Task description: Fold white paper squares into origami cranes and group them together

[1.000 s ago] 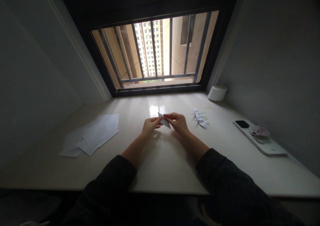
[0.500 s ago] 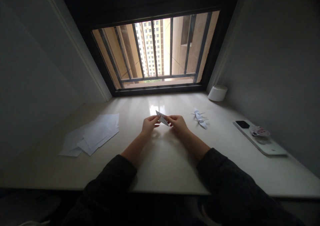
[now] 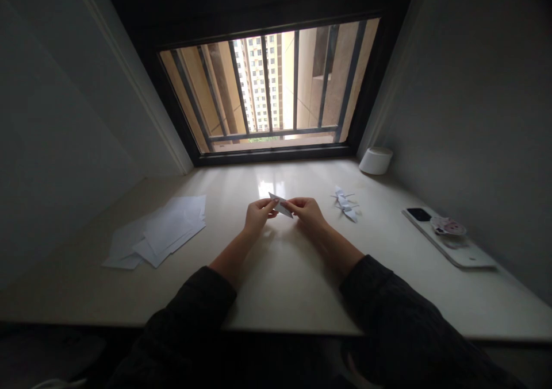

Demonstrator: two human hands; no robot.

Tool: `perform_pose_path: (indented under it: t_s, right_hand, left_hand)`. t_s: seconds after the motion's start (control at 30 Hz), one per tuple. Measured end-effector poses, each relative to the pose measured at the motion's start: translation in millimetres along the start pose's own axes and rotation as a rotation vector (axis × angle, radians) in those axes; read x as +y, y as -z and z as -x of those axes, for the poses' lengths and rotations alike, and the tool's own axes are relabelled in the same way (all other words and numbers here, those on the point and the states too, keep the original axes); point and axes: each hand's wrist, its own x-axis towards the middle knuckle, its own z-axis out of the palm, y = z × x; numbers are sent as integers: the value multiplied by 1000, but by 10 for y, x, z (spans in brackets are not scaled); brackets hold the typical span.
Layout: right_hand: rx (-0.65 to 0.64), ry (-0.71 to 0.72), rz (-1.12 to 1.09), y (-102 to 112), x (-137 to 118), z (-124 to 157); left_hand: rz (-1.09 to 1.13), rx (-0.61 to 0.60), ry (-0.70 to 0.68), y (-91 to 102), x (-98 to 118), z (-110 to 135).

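Between my two hands is a small folded piece of white paper [image 3: 281,205], a narrow diamond shape tilted down to the right, held just above the pale sill. My left hand [image 3: 259,212] pinches its left side between thumb and fingers. On its right side my right hand [image 3: 305,210] grips it the same way, thumb pressed on the face. Fingers partly cover the paper's edges, so its finer folds are hidden. To the right of my right hand lie folded white paper cranes [image 3: 345,204], close together on the sill.
Loose white paper sheets [image 3: 168,228] lie overlapping at the left. A white phone [image 3: 452,245] with a round decorated grip lies at the right by the wall. A white cylindrical object [image 3: 375,161] stands in the back right corner, near the barred window [image 3: 271,90].
The folded paper now looks flatter, its face turned more toward me. My right thumb has shifted slightly left onto it. Both hands otherwise stay in place.
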Motion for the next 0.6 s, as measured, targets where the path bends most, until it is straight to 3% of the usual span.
perform_pose_path:
  t_s: [0.43,0.6]
  right_hand:
    - [-42,-85,-17,-30,42,14]
    - [-55,-79,-56,-52,-15,39]
  left_hand:
    - [-33,-72,25,2,13,-3]
    - [-148,-1,-43,-14,38,15]
